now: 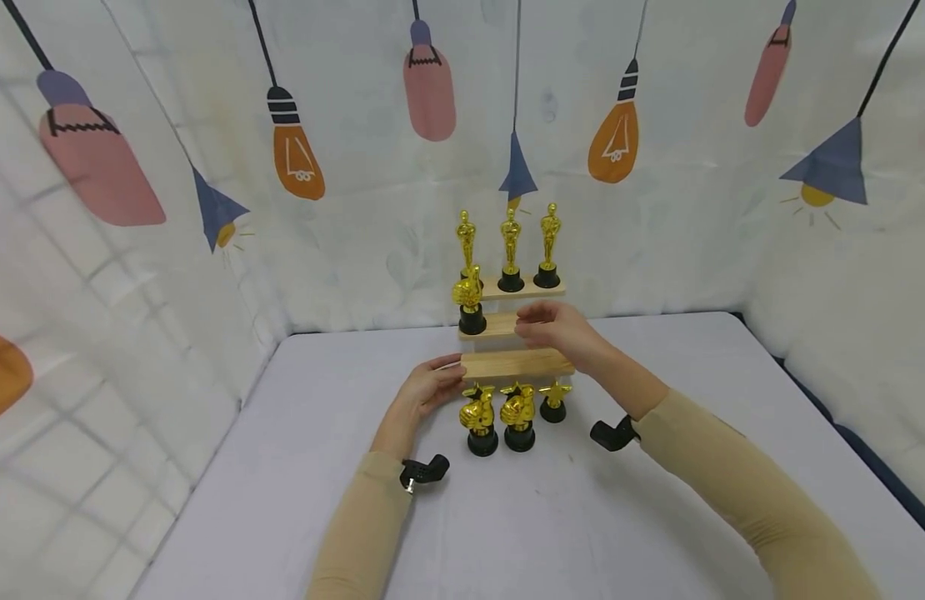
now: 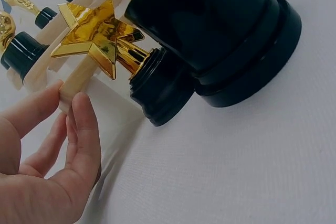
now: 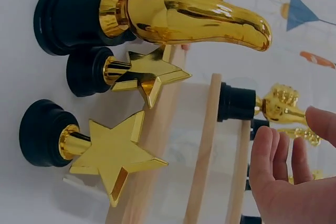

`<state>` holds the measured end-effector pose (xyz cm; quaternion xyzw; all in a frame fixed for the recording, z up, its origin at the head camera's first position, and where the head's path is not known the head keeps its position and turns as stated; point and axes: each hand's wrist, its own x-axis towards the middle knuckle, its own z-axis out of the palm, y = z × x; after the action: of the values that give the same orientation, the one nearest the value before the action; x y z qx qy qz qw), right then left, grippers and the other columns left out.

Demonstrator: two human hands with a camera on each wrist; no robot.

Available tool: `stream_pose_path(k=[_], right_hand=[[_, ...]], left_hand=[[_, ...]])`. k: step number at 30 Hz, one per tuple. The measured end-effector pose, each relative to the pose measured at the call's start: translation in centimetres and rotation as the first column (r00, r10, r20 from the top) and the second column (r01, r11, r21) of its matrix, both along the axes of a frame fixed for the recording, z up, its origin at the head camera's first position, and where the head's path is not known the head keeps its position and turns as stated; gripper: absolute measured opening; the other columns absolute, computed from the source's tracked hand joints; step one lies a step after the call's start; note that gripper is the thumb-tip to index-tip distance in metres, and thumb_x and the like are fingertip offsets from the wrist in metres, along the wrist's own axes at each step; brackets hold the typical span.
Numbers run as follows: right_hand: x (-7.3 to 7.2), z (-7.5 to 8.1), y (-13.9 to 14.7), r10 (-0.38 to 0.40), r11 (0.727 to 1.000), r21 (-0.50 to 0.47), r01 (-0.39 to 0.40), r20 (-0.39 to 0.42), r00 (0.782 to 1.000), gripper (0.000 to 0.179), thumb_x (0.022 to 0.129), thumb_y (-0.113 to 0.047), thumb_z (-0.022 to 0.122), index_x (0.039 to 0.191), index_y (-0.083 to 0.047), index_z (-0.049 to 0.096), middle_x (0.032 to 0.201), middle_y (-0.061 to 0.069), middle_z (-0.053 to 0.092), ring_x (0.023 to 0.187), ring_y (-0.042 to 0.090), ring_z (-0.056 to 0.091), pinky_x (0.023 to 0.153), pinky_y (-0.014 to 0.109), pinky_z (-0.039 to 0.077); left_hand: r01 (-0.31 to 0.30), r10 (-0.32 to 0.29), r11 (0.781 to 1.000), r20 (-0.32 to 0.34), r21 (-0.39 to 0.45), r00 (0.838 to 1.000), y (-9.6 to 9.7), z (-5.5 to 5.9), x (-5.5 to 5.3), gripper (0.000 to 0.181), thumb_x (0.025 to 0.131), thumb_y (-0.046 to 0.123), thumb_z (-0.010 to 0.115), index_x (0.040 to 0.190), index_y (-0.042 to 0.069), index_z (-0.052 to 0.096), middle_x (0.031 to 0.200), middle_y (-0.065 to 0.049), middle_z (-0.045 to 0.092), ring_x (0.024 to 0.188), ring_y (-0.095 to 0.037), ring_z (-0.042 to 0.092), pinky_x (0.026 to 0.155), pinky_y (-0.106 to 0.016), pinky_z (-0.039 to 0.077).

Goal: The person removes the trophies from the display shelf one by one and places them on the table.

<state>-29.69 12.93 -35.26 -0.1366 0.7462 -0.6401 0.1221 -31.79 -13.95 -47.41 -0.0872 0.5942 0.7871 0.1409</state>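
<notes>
Pinching a wooden stand (image 1: 517,364) with the left hand (image 1: 435,383), holding nothing in the right hand (image 1: 558,331).
Gripping the lowest step's end between thumb and fingertips; hovering over the middle step (image 1: 502,326) with right thumb apart from loosely bent fingers, with a thumbs-up trophy (image 1: 470,302) upright to that hand's left, three gold statuettes (image 1: 511,246) beyond it on the top step (image 1: 496,290), and two more thumbs-up trophies (image 1: 480,422) and star trophies (image 3: 113,150) on the bench (image 1: 537,525), right of the left hand.
</notes>
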Motion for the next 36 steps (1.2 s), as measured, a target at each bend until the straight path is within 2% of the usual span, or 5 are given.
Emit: stream_pose_path(k=[9,20,28,36], right_hand=[[-1.7,0.2,-1.3,-0.03,0.999,-0.02,0.03,0.019,0.999,0.047,0.101,-0.005,0.065,0.142,0.008,0.048,0.142,0.027,0.049,0.127,0.036,0.054,0.104,0.042,0.051],[-3.4,-0.1,-3.3,-0.039,0.999,0.011,0.039,0.002,0.999,0.047,0.097,-0.008,0.071,0.14,0.003,0.054,0.137,0.023,0.056,0.124,0.035,0.057,0.107,0.05,0.047],[-4.2,-0.7,-4.5,-0.037,0.999,-0.008,0.038,0.014,0.999,0.045,0.099,-0.005,0.068,0.139,0.006,0.052,0.14,0.026,0.053,0.124,0.037,0.057,0.108,0.048,0.047],[-4.7,-1.0,-5.5,-0.063,0.997,0.041,0.062,0.021,0.998,0.054,0.096,-0.009,0.072,0.144,0.003,0.051,0.142,0.02,0.053,0.123,0.034,0.058,0.104,0.046,0.05]], left_hand=[[0.002,-0.002,1.0,0.004,0.012,1.0,-0.1,0.2,0.0,0.05,0.097,-0.003,0.069,0.145,-0.003,0.054,0.139,-0.025,0.057,0.1,-0.021,0.069,0.082,-0.029,0.06],[0.001,-0.001,1.0,0.014,0.017,1.0,-0.3,0.3,-0.4,0.049,0.096,-0.002,0.069,0.143,-0.001,0.056,0.136,-0.022,0.06,0.097,-0.02,0.069,0.081,-0.029,0.06],[0.001,-0.001,1.0,0.008,0.018,1.0,-0.3,0.2,-0.3,0.049,0.097,-0.003,0.069,0.144,-0.002,0.054,0.137,-0.024,0.059,0.097,-0.02,0.069,0.081,-0.029,0.06],[0.006,-0.006,1.0,0.002,0.027,1.0,-0.2,-0.3,-0.1,0.048,0.098,-0.002,0.067,0.144,-0.003,0.054,0.137,-0.025,0.059,0.099,-0.022,0.069,0.083,-0.031,0.06]])
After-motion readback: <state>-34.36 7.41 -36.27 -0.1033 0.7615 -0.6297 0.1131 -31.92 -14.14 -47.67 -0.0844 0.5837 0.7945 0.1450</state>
